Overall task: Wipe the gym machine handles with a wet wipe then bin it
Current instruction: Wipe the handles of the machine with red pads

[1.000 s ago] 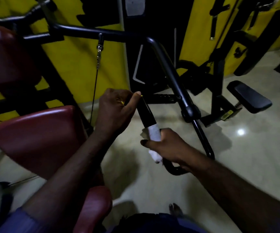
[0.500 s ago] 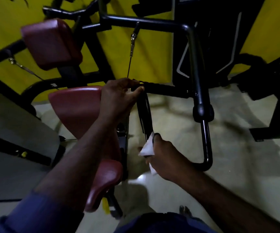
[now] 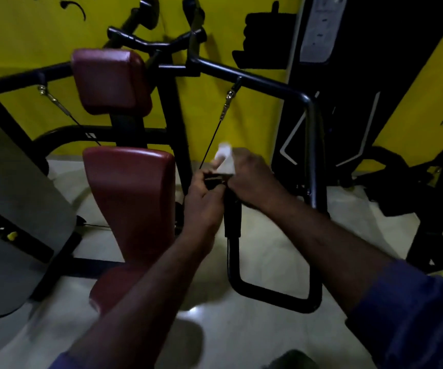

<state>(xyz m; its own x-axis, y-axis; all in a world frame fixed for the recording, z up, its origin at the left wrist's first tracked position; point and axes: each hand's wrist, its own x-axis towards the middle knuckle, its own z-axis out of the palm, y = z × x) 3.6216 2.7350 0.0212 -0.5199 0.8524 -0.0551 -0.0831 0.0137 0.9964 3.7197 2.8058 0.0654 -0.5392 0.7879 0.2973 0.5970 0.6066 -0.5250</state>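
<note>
The wipe (image 3: pixel 224 159) is white. The handle (image 3: pixel 232 217) and frame (image 3: pixel 312 145) are black, the pads (image 3: pixel 130 193) dark red. The wall (image 3: pixel 23 43) is yellow with black shapes, the floor (image 3: pixel 268 339) pale cream, the sleeves (image 3: pixel 415 320) blue, the panel (image 3: pixel 10 182) grey.

The left grip (image 3: pixel 204 201) curls round the top of the black handle (image 3: pixel 233 219). The right grip (image 3: pixel 252 179), touching it, pinches a blurred white wipe (image 3: pixel 224 159) just above. A maroon pad (image 3: pixel 132 198) stands left, before a yellow wall (image 3: pixel 28 35).

Yellow wall (image 3: pixel 55 30) behind, black shapes (image 3: pixel 263 35) painted on it. Pale shiny floor (image 3: pixel 268 328), small bright spot of light (image 3: pixel 192 310) on it. Grey panel (image 3: pixel 15 195) at left. Dark machine (image 3: pixel 415 187) at right. Room dim all over.
</note>
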